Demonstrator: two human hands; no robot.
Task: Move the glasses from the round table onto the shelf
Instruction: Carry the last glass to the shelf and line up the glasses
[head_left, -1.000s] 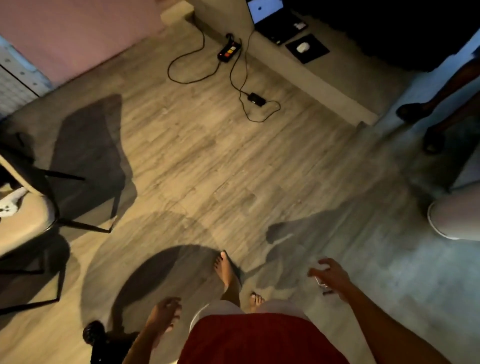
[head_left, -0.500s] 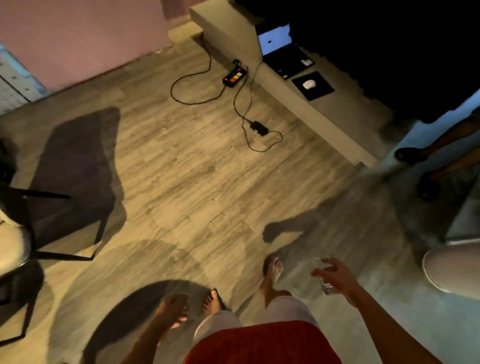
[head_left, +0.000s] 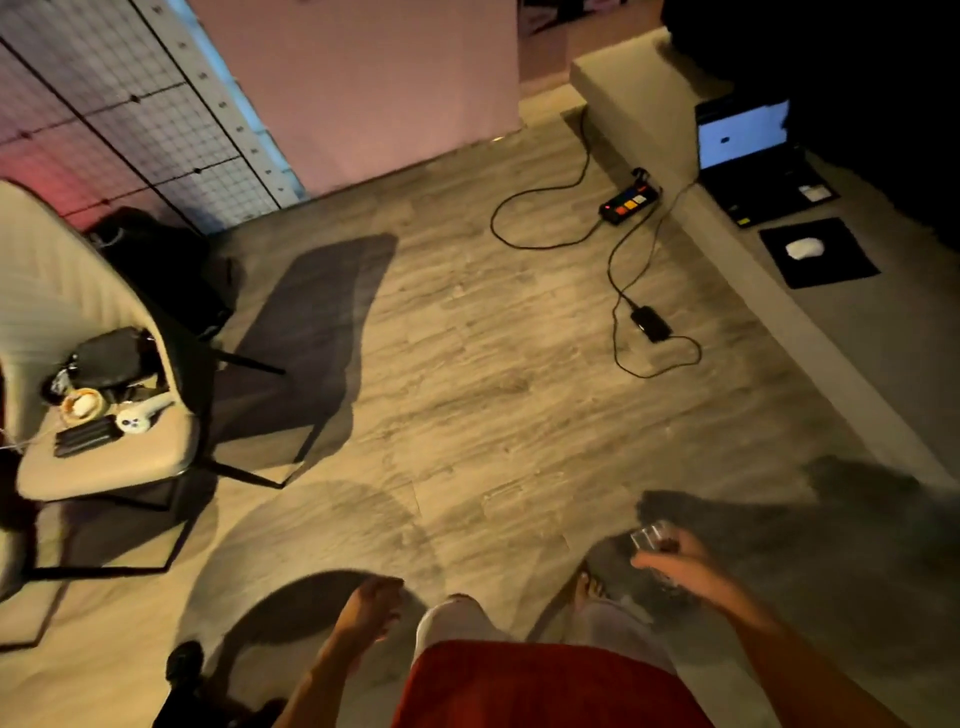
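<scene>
Glass (head_left: 650, 536) in R hand (head_left: 681, 567), wood floor (head_left: 467, 364)

open floor (head_left: 467, 364) ahead, chair (head_left: 104, 457) left, ledge (head_left: 779, 322) right

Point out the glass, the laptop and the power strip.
glass (head_left: 648, 536): head view, its clear rim.
laptop (head_left: 743, 137): head view, lit screen.
power strip (head_left: 629, 204): head view, coloured switches.

Dim warm yellow on the floor (head_left: 467, 395), hard shadows beside the chair (head_left: 109, 462). Glaring laptop screen (head_left: 743, 132); upper right of the frame black. Glass (head_left: 648, 536) in the right hand (head_left: 681, 567) smeared by blur; edges bowed.
</scene>
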